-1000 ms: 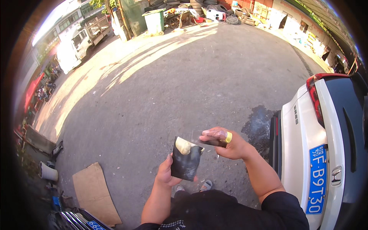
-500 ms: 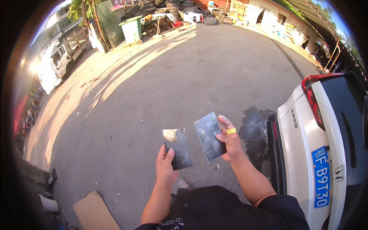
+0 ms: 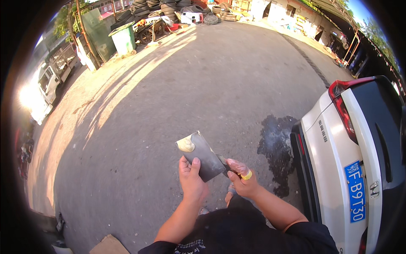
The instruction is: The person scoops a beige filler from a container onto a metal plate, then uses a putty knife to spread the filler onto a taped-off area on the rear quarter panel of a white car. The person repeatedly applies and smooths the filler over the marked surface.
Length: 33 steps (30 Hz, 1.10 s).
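Observation:
My left hand [image 3: 192, 180] grips a dark, flat rectangular putty spreader [image 3: 204, 157] by its lower left side, thumb on top. A cream blob of putty [image 3: 186, 144] sits on its far left corner. In my right hand [image 3: 244, 180] is a second dark flat spreader [image 3: 223, 161], seen nearly edge-on and partly hidden by the fingers. Its edge is at the right side of the first spreader; I cannot tell if they touch. Pale residue coats the right fingers, and a yellow band [image 3: 247, 174] wraps one finger.
The rear of a white car [image 3: 327, 148] stands close at my right, with a dark wet patch [image 3: 277, 144] beside it. Cardboard [image 3: 109, 245] lies near left. Farther off are a green bin [image 3: 123, 40], stacked tires [image 3: 167, 9] and a white truck [image 3: 47, 86].
My hands have come together. The right spreader has moved left and down and turned from face-on to nearly edge-on. The left spreader has tilted. The whole view has also shifted slightly.

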Each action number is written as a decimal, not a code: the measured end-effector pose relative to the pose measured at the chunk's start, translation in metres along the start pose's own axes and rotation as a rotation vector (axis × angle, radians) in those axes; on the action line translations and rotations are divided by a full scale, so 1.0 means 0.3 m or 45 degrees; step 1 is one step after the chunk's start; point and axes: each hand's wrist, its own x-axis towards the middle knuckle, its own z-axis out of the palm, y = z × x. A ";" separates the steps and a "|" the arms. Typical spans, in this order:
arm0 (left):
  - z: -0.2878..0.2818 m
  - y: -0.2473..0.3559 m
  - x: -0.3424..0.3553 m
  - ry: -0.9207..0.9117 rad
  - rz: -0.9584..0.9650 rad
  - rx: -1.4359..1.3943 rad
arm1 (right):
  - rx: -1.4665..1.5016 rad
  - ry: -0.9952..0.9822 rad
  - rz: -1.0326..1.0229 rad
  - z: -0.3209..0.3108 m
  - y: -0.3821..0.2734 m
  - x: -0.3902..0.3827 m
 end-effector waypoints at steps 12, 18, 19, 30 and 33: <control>0.260 -0.229 0.382 -0.128 0.317 0.399 | -0.260 0.150 0.200 -0.296 0.248 0.318; 0.418 -0.309 0.566 -0.224 0.511 0.694 | -0.426 0.000 0.265 -0.467 0.308 0.490; 0.433 -0.320 0.596 -0.255 0.506 0.703 | -0.332 0.027 0.281 -0.487 0.345 0.485; 0.481 -0.297 0.881 -0.146 -0.483 0.146 | 0.262 0.563 0.738 -0.745 0.645 0.670; 0.481 -0.354 0.928 -0.182 -0.727 0.079 | 0.479 0.556 0.868 -0.701 0.708 0.764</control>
